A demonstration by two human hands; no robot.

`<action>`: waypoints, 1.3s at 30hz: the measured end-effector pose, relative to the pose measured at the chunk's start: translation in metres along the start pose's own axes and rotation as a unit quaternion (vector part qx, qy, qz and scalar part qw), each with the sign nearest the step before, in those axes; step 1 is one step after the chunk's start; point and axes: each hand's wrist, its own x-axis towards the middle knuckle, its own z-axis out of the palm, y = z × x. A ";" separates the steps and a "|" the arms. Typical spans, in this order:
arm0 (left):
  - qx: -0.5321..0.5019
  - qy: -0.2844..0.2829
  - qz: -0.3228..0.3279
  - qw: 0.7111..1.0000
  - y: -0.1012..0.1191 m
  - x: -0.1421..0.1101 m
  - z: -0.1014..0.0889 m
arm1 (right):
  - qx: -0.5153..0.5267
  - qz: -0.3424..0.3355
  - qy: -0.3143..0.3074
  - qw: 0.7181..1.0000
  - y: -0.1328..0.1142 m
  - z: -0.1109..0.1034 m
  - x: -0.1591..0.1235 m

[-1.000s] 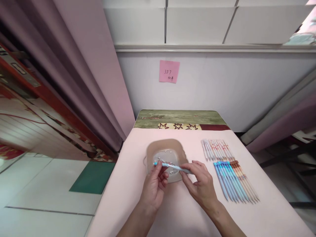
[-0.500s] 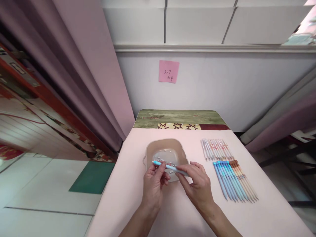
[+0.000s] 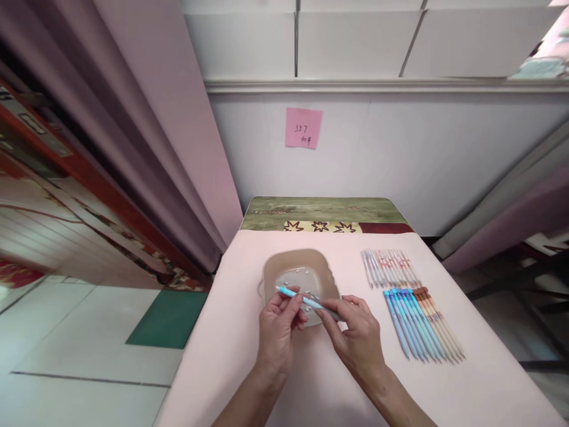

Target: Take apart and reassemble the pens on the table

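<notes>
Both my hands hold one light blue pen [image 3: 306, 301] level above the near edge of a tan tray [image 3: 271, 270]. My left hand [image 3: 279, 331] pinches the pen near its left end. Fingers of my right hand [image 3: 356, 335] are closed round its right end. Several small white bits lie in the tray's pale middle [image 3: 299, 281]. To the right of my hands, a row of blue and brown pens [image 3: 422, 323] lies on the pink table [image 3: 231, 350].
A second row of clear and white pens [image 3: 391, 268] lies farther back on the right. A green patterned cloth [image 3: 324, 214] covers the table's far end. A pink note [image 3: 304, 128] is stuck to the white wall. Curtains [image 3: 146, 130] hang at left.
Both hands with the pen have drawn slightly nearer to me; the pen's left tip is tilted up a little more. The rows of pens have not moved.
</notes>
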 end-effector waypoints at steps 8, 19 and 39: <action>-0.010 0.008 0.017 1.000 -0.001 0.000 0.000 | 0.004 0.063 -0.053 0.997 0.000 0.001 -0.004; -0.004 -0.034 0.025 0.999 0.005 -0.005 0.001 | 0.031 0.082 -0.070 0.994 -0.001 0.000 -0.010; 0.034 -0.054 0.013 0.998 0.005 -0.004 0.002 | 0.461 0.371 -0.202 0.780 -0.010 0.014 -0.019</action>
